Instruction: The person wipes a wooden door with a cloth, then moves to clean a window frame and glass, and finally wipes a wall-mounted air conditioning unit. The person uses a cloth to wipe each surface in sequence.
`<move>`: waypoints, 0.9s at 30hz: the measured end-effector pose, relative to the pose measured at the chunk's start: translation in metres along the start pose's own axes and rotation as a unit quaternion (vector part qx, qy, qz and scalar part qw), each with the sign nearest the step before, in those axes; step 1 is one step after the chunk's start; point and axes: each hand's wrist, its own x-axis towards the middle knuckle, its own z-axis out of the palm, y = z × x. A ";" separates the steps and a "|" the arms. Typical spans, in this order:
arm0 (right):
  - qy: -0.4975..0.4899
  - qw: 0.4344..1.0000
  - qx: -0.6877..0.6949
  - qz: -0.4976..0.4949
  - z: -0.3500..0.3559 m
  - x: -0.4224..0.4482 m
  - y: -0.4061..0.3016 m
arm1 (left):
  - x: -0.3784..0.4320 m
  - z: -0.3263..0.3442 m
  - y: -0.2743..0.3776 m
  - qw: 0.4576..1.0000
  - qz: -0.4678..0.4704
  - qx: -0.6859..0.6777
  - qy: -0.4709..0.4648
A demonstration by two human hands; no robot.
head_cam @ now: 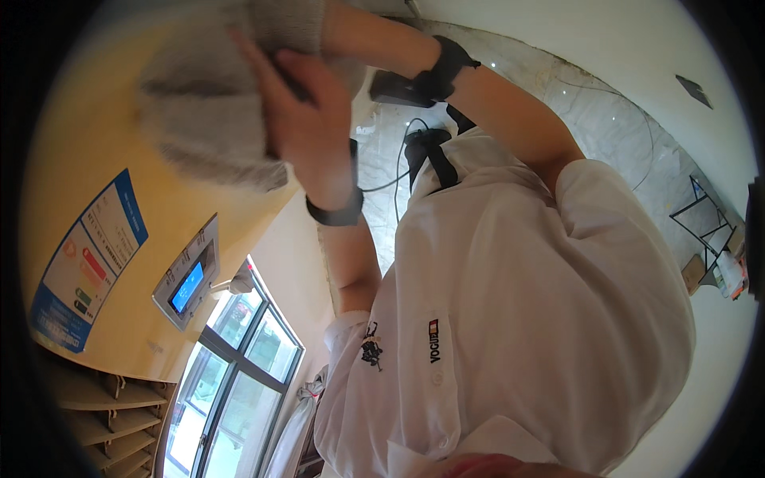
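Observation:
A fuzzy grey cloth [209, 119], perhaps a towel or a mitt, fills the upper left, blurred by motion. My left hand [308, 119] grips its near edge, thumb and fingers against the fabric. My right forearm [382, 39] reaches across the top and ends at the same cloth, which hides my right hand. Just beyond the cloth is the yellowish front of a large appliance [137, 239]. Whether the cloth touches that front cannot be made out. A control panel [185, 275] with a lit blue display sits on it, beside a blue-and-white label [89, 263] bearing writing.
Brown slatted shelves [113, 412] stand at the lower left, near a dark-framed window [239, 370] and a tied curtain [299, 412]. A black cable [388, 182] runs over the marbled floor [514, 77]. A black metal rack [708, 221] with items stands at the right.

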 end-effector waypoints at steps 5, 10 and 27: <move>-0.024 0.995 0.095 -0.003 -0.004 0.021 0.009 | 0.012 -0.016 -0.002 0.988 -0.112 -0.086 0.065; -0.046 0.968 0.205 0.135 -0.024 -0.014 0.051 | -0.045 0.026 -0.034 0.988 -0.048 0.061 -0.131; -0.144 0.883 -0.179 -0.408 -0.037 -0.041 -0.125 | -0.127 0.007 -0.080 0.956 -0.229 -0.065 0.170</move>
